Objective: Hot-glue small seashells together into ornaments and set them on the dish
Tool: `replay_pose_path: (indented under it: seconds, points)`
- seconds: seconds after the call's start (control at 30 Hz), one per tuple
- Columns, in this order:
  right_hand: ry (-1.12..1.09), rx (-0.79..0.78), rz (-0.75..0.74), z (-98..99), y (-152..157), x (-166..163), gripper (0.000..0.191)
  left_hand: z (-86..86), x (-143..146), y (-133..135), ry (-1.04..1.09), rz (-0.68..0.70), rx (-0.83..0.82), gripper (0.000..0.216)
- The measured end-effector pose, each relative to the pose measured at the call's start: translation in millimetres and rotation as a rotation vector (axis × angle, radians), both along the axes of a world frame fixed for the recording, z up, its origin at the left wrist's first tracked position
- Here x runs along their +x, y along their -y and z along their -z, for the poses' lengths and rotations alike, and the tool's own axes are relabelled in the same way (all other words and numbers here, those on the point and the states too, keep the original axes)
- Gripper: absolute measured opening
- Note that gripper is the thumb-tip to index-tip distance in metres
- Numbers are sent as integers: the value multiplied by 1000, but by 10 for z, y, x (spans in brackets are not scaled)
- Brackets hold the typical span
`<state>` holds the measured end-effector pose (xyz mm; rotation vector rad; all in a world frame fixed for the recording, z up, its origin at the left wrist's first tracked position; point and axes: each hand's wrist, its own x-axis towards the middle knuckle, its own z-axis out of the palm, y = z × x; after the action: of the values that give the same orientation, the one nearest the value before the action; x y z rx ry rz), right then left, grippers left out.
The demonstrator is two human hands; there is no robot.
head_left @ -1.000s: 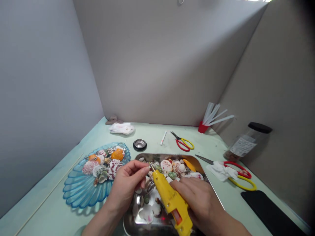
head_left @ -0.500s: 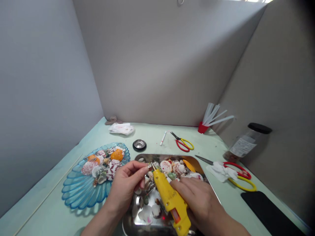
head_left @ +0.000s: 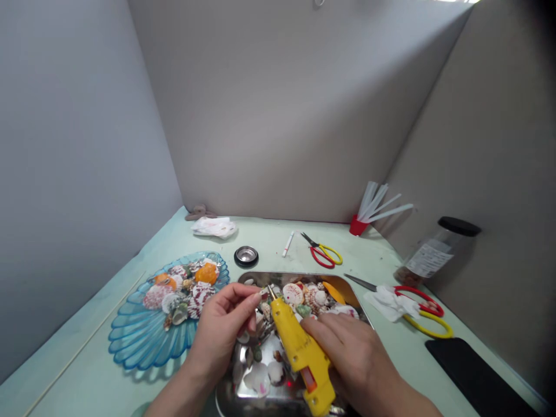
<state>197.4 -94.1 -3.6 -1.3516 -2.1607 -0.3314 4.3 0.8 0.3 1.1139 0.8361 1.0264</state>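
Note:
My right hand (head_left: 347, 356) grips a yellow glue gun (head_left: 299, 350), whose nozzle points up-left toward the fingertips of my left hand (head_left: 223, 333). The left hand's fingers are pinched on a small shell (head_left: 263, 294) right at the nozzle tip; the shell is tiny and mostly hidden. Both hands hover over a metal tray (head_left: 243, 399) holding several loose seashells. To the left lies a blue shell-shaped glass plate (head_left: 134, 341) with several shells stuck or lying on it.
Red-and-yellow scissors (head_left: 324, 253) and a small white stick lie behind the tray. A second pair of scissors (head_left: 423, 315) with tissue sits at right, near a black-lidded jar (head_left: 434, 249) and a black phone (head_left: 473, 376). A red cup of glue sticks (head_left: 369, 211) and a metal cap (head_left: 246, 255) stand farther back.
The glue gun has slid slightly toward me and down; the left hand holds nearly the same pinch at the nozzle tip.

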Motion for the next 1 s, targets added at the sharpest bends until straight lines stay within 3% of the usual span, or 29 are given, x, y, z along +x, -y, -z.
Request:
replay_pose_path:
  seconds: [1.0]
  points:
    - [-17,-18,-18,-4,11,-8,25,-13,-3,9,-29,16,15,17]
